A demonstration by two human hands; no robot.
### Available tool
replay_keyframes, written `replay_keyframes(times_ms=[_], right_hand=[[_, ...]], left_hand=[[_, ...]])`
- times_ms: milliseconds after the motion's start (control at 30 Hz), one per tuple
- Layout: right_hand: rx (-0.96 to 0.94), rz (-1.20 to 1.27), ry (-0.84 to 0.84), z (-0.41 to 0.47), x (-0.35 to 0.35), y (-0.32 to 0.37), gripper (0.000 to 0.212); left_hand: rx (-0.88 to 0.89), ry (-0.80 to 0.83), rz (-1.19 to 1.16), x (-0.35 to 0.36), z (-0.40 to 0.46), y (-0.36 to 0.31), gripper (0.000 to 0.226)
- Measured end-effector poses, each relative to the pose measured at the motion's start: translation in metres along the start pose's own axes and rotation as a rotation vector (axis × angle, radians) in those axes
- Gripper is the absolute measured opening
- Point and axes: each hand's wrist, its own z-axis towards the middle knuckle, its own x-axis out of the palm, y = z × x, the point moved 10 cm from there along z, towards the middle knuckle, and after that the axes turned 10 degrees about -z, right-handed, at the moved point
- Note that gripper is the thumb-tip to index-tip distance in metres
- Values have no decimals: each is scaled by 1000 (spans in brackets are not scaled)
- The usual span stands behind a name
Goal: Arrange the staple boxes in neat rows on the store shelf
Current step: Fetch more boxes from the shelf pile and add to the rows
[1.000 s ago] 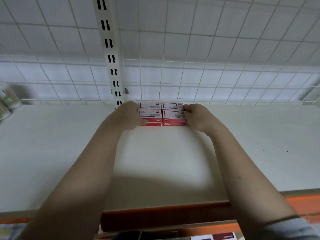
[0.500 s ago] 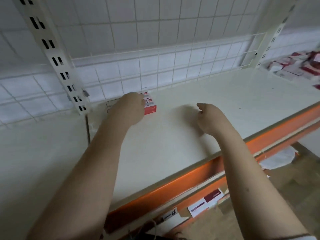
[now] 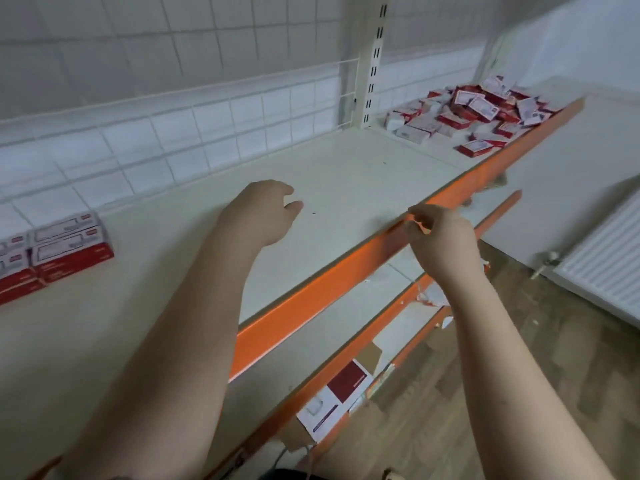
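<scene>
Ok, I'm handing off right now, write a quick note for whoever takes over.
Left hand: empty, fingers loosely curled, over the shelf.
Right hand: empty, loosely curled, at the orange front edge.
Done: a small neat block of staple boxes sits by the back grid at far left.
Left: the loose pile of boxes at the shelf's far right needs arranging into rows beside the block.

Your fingers (image 3: 289,207) hover between red-and-white staple boxes (image 3: 71,245); the cream shelf (image 3: 346,174) has an orange edge (image 3: 311,299).
</scene>
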Motion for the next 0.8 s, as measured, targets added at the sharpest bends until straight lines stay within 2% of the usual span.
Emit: replay_keyframes(times_ms=[133, 367, 800], right_hand=[[-33, -13, -24, 41, -29, -70, 33], [-91, -13, 34, 117, -63, -161, 31], [-156, -63, 51, 288, -43, -236, 34]], left_hand=[[32, -90, -92, 47, 29, -63, 42], [54, -194, -240, 108, 73, -144, 29], [52, -184, -230, 178, 211, -217, 30]])
